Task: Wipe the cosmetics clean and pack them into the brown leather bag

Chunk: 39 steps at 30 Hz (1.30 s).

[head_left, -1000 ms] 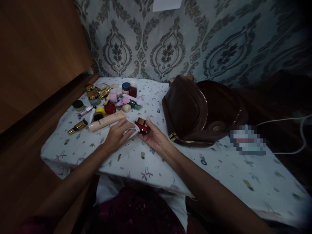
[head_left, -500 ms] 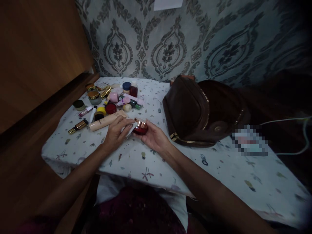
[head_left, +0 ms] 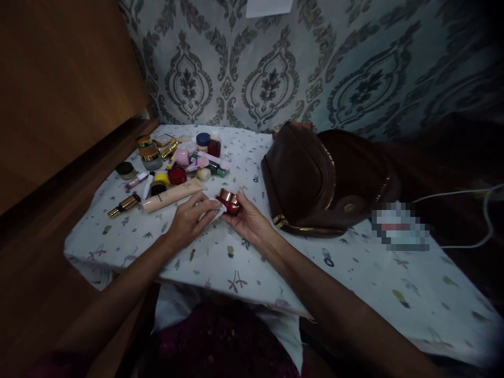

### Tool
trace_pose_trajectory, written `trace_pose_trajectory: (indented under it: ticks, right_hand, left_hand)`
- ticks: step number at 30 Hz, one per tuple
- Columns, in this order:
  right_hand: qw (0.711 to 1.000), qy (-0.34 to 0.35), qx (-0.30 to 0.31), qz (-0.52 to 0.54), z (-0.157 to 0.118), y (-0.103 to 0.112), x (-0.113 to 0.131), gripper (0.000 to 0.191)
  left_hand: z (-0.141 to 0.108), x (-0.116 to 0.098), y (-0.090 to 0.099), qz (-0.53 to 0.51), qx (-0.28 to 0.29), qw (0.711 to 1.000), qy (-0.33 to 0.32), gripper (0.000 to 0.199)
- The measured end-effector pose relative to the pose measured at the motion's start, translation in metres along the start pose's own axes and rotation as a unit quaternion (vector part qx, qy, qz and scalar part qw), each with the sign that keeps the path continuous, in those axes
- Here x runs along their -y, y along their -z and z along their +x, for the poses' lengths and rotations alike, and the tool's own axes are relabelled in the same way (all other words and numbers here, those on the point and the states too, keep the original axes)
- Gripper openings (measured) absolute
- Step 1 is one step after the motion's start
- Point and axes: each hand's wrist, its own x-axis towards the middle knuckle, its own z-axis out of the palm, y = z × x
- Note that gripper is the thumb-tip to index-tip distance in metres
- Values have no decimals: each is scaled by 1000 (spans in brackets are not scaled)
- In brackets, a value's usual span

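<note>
My right hand [head_left: 252,220] is wrapped round a small red jar [head_left: 231,207] with a shiny rose-gold lid, held above the table. Pinched in the fingers of my left hand [head_left: 192,219] is a white wipe [head_left: 220,210], whose end touches or nearly touches the jar's left side. Most of the wipe is hidden by those fingers. Just beyond my left hand lies a beige squeeze tube [head_left: 171,195], and a brown and gold bottle [head_left: 125,205] rests farther left.
Several cosmetics crowd the table's left rear, including a gold-lidded jar [head_left: 150,157], a red round pot [head_left: 177,176] and a blue-lidded jar [head_left: 203,140]. A large brown leather bag [head_left: 299,173] stands to the right. A wooden cabinet [head_left: 71,79] borders the patterned tablecloth [head_left: 275,286] on the left.
The wipe in my left hand has shifted from the jar's lid area down to its side. The jar looks slightly turned, showing more of its lid. The view has moved a little.
</note>
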Motion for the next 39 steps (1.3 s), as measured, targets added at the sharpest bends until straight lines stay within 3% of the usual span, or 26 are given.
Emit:
trace_pose_trajectory:
  ticks: [4,8,12,17,24,31,39]
  right_hand:
    - [1000,-12,2,12,-1,-3,2,30]
    - [997,-51,48,20,-6,-6,4,31]
    - [996,-55,74,7,-8,-5,1,20]
    - [998,6,48,-29,-5,-2,-3,29]
    - [999,28,8,-27,-4,-5,-1,37]
    - [999,11,-29,-13,-3,-5,2,33]
    - [1000,-22,21,-1,-7,-10,2,22]
  left_hand:
    - [0,1,0,0,2,1000,11,14]
    - [2,2,3,8,-10,999,38,12]
    - [4,2,6,10,-35,998,55,11]
    - [3,1,4,22,-34,999,29,11]
    - [-1,-3,-1,44,7,999,-10,15]
    - [0,-5,0,35,12,999,1,15]
    - [1,-4,1,33,-4,999,26,15]
